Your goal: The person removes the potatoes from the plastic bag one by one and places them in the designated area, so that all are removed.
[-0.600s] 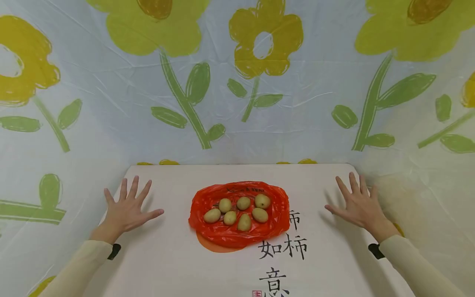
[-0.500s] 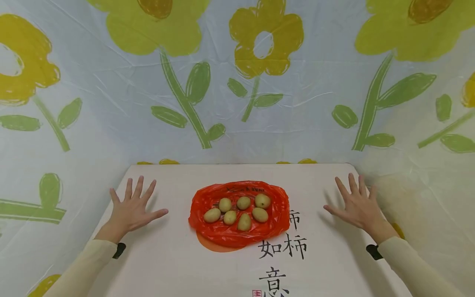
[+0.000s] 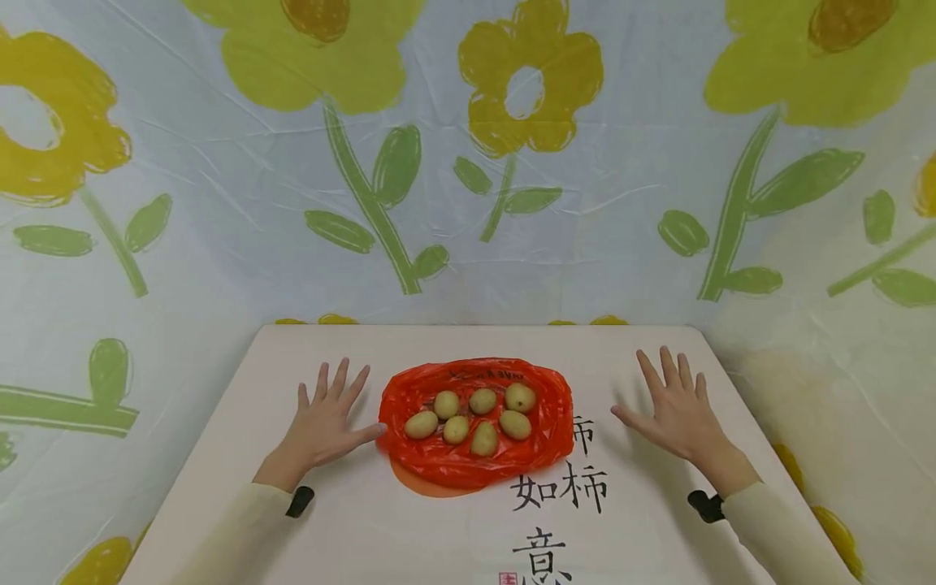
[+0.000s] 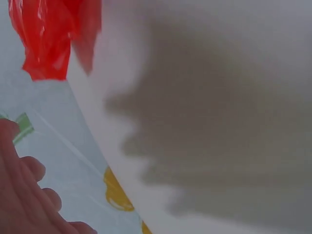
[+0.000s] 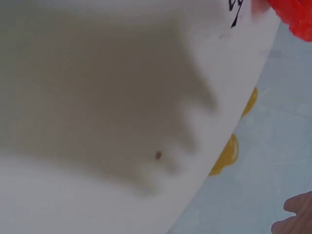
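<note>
In the head view a crumpled red plastic bag (image 3: 468, 470) lies spread on the table, with several small potatoes (image 3: 484, 439) on it in two rough rows. My left hand (image 3: 322, 426) hovers left of the bag, fingers spread and straight, its thumb tip overlapping the bag's left edge in this view. To the right of the bag my right hand (image 3: 680, 414) is held over the table, fingers spread, holding nothing. The left wrist view shows the hanging edge of the red bag (image 4: 48, 39) and my left fingers at the lower left. A corner of the bag (image 5: 297, 17) shows in the right wrist view.
The pale table (image 3: 351, 528) bears black printed characters (image 3: 585, 487) and an orange printed shape (image 3: 431, 485) partly under the bag. A flower-patterned cloth (image 3: 585, 203) hangs behind the table and along both sides. Both hands cast shadows on the tabletop.
My left hand has moved right to the bag's left edge. My right hand has shifted slightly left, toward the bag. The bag and potatoes stay in place; the head view has shifted slightly.
</note>
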Available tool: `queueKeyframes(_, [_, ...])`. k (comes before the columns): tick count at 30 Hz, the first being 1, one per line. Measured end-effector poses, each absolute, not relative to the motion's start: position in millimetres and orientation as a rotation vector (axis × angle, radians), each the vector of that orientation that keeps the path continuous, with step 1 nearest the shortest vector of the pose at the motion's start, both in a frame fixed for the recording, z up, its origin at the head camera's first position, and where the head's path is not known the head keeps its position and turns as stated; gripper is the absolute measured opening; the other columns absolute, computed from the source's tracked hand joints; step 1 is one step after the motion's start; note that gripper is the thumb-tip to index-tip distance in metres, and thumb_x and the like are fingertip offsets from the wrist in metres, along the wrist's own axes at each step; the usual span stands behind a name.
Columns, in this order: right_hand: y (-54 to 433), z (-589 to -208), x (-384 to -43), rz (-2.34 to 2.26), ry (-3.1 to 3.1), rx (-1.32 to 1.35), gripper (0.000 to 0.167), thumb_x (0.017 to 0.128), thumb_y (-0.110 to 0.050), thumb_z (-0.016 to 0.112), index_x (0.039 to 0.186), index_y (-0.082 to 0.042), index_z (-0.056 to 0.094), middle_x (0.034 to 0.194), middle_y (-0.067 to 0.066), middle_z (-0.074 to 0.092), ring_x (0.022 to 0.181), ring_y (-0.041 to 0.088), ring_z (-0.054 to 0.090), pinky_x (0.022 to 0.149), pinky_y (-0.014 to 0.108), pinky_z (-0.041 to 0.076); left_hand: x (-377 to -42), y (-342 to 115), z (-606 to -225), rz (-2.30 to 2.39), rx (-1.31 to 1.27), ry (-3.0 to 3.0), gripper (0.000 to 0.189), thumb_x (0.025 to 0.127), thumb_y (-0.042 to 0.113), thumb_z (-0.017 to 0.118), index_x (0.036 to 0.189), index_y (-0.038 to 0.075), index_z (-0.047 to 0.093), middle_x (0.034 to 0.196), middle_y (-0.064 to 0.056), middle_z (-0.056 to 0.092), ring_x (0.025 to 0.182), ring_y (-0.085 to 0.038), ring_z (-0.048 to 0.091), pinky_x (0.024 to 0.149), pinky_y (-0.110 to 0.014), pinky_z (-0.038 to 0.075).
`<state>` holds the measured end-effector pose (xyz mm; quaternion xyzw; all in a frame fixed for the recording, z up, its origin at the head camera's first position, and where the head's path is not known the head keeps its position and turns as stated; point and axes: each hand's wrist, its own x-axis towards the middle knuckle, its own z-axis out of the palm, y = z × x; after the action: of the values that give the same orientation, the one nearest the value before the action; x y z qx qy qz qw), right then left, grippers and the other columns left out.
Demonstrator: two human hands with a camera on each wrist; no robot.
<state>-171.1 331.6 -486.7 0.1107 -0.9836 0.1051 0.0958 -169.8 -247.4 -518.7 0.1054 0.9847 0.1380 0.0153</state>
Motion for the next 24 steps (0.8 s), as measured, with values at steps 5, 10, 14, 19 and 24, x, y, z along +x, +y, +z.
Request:
queueKeyframes(5, [314.2,-486.6,-173.0,0.309,-2.92,0.355,0.103,0.088,-0.067,0.066,0.164,-0.011,0.024,0.165,0.034,0.019,0.149,0.062,0.017,0.112,0.083,0.015,-167.2,-228.5,-523.8,0.566,0.354,3.067,0.105,0.084,0.082,0.056,0.166,0.029,0.019,0.173,-0.016,0.009,0.157,-0.052,0.004,0.115,-0.081,0.015])
queueKeyframes(10, [300.5,-485.6,-171.6,0.305,-2.922,0.387,0.102,0.088,-0.067,0.065,0.164,-0.012,0.025,0.166,0.032,0.019,0.15,0.06,0.017,0.112,0.082,0.018,-164.2,-220.0,-528.4,0.757,0.332,3.023,0.103,0.085,0.076,0.062,0.166,0.027,0.021,0.172,-0.016,0.016,0.156,-0.051,0.012,0.109,-0.079,0.033])
queueKeyframes(14, [292.4,-484.7,-171.0,0.309,-2.899,0.418,0.102,0.087,-0.066,0.067,0.163,-0.012,0.026,0.166,0.032,0.02,0.15,0.06,0.018,0.112,0.082,0.02,-162.9,-214.6,-535.2,0.991,0.309,2.932,0.097,0.087,0.067,0.068,0.164,0.03,0.024,0.172,-0.012,0.02,0.157,-0.046,0.015,0.107,-0.078,0.036])
queueKeyframes(19, [281.9,-482.6,-169.3,0.303,-2.887,0.443,0.103,0.086,-0.067,0.067,0.164,-0.014,0.026,0.167,0.029,0.02,0.151,0.059,0.018,0.113,0.081,0.021,-161.4,-208.4,-544.3,1.29,0.359,2.832,0.092,0.087,0.05,0.077,0.162,0.026,0.03,0.169,-0.009,0.029,0.155,-0.041,0.024,0.111,-0.075,0.033])
queueKeyframes(24, [267.9,-476.7,-167.7,0.331,-2.885,0.477,0.103,0.086,-0.068,0.066,0.165,-0.015,0.024,0.169,0.025,0.018,0.153,0.056,0.014,0.115,0.079,0.019,-158.8,-202.4,-547.7,1.456,0.345,2.753,0.096,0.083,0.043,0.083,0.162,0.025,0.031,0.164,-0.006,0.038,0.151,-0.039,0.034,0.109,-0.072,0.04])
